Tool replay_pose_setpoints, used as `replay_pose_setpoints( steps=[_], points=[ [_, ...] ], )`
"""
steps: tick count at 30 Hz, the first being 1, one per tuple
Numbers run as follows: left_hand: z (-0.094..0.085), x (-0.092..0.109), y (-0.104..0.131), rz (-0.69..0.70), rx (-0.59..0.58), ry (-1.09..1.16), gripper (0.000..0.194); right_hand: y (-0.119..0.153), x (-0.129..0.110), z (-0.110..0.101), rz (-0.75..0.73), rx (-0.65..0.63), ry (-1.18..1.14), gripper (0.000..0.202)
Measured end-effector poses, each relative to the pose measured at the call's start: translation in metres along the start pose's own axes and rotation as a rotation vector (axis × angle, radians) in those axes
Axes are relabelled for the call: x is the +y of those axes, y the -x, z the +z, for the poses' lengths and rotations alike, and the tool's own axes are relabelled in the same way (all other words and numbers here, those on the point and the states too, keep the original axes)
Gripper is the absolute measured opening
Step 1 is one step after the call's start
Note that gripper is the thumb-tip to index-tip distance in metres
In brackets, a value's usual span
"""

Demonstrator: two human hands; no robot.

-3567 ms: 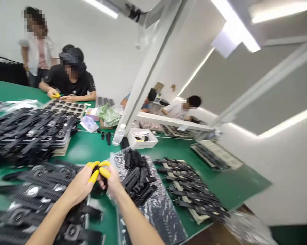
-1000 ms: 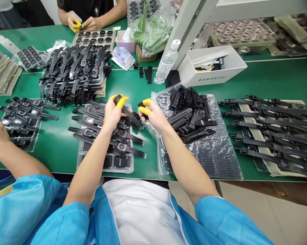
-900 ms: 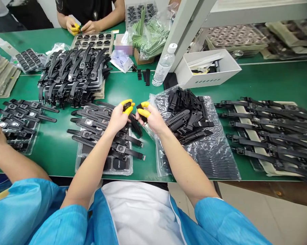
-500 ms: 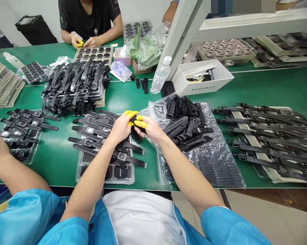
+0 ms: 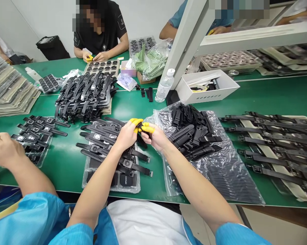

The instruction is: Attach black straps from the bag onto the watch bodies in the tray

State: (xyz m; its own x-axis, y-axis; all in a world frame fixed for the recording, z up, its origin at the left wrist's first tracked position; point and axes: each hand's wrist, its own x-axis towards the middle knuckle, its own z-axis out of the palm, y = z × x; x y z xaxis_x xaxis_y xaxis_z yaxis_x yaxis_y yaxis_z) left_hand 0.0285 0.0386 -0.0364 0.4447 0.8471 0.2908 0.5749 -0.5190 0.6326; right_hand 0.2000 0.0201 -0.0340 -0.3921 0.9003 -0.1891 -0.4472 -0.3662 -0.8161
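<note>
My left hand (image 5: pixel 128 135), with yellow finger covers on, pinches a small black watch strap (image 5: pixel 140 126). Facing it, my right hand (image 5: pixel 156 136), also in yellow finger covers, grips the same dark piece; the fingers hide most of it, and whether a watch case is attached I cannot make out. Beneath my left forearm is a clear plastic tray (image 5: pixel 137 185) with several black smartwatches (image 5: pixel 128 164) lying across it, straps attached. Right of my hands, a heap of loose black watch straps (image 5: pixel 191 127) lies on a clear plastic bag (image 5: pixel 220 177).
More strapped watches (image 5: pixel 265 141) lie on trays at the right. Stacked watches (image 5: pixel 84 95) stand behind the left tray. A water bottle (image 5: pixel 165 85) and white box (image 5: pixel 209 92) stand by a post. At left is a co-worker's hand (image 5: pixel 5 149); another person (image 5: pixel 99 41) sits opposite.
The view has shifted, so everything appears slightly lower and further right. My hands stay together on the black piece. The co-worker's hand at left shows more fully.
</note>
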Motion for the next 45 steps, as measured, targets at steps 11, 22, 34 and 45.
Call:
replay_pose_setpoints(
  steps=[11, 22, 34, 45],
  points=[
    [-0.008, 0.004, 0.002, 0.022, -0.065, 0.049, 0.046, -0.002, 0.001, -0.003, 0.025, 0.052, -0.05, 0.036],
    [-0.009, 0.005, 0.001, 0.02, -0.11, 0.009, 0.041, -0.001, 0.004, -0.005, 0.046, 0.066, 0.039, 0.037],
    [0.004, -0.011, 0.0, -0.13, 0.231, 0.115, 0.048, -0.005, 0.009, -0.002, -0.254, 0.192, 0.484, 0.036],
    [0.001, -0.011, -0.006, -0.148, 0.178, 0.361, 0.048, -0.014, 0.013, -0.025, -0.383, 0.366, 0.533, 0.042]
  ],
)
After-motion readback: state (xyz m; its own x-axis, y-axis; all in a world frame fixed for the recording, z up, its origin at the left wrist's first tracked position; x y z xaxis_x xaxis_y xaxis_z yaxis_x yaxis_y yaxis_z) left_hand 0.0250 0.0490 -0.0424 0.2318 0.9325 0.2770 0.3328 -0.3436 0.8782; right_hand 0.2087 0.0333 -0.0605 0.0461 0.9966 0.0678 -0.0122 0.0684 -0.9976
